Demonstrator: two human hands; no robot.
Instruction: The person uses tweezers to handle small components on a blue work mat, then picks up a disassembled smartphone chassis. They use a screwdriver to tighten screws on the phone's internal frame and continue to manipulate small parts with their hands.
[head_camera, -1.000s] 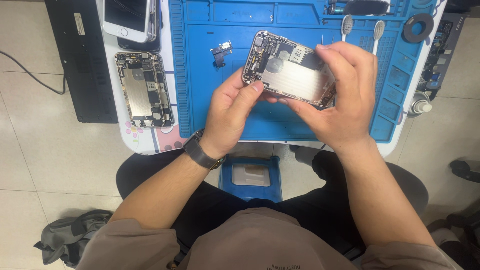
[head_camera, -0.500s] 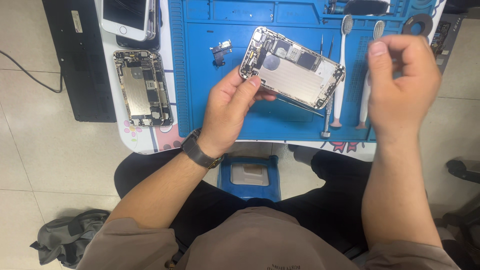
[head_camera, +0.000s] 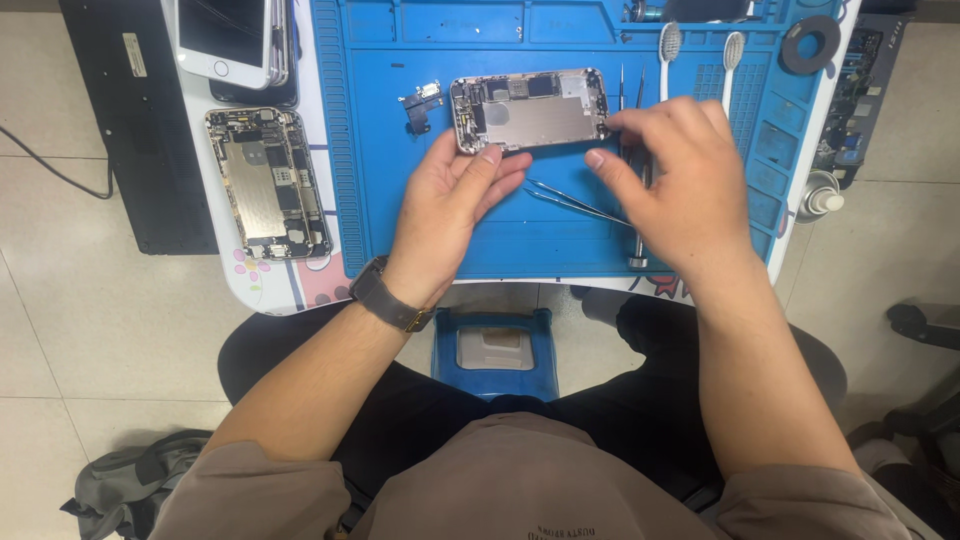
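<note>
An opened phone chassis (head_camera: 530, 110) with exposed metal plate and circuit parts lies flat and crosswise on the blue repair mat (head_camera: 440, 230). My left hand (head_camera: 450, 195) holds its near left edge with thumb and fingers. My right hand (head_camera: 675, 185) pinches the chassis's right end with fingertips. Steel tweezers (head_camera: 575, 200) lie on the mat between my hands, partly under the right one. A small loose phone part (head_camera: 420, 105) sits just left of the chassis.
A second opened phone chassis (head_camera: 268, 185) lies on the white table left of the mat, below a white-fronted phone (head_camera: 225, 38). Two brushes (head_camera: 668, 50) and a tape roll (head_camera: 812, 45) lie at the mat's far right. A black keyboard (head_camera: 135, 130) is far left.
The chassis came down from a tilted hold to lie flat on the mat. My right hand swung back from the right side onto its right end.
</note>
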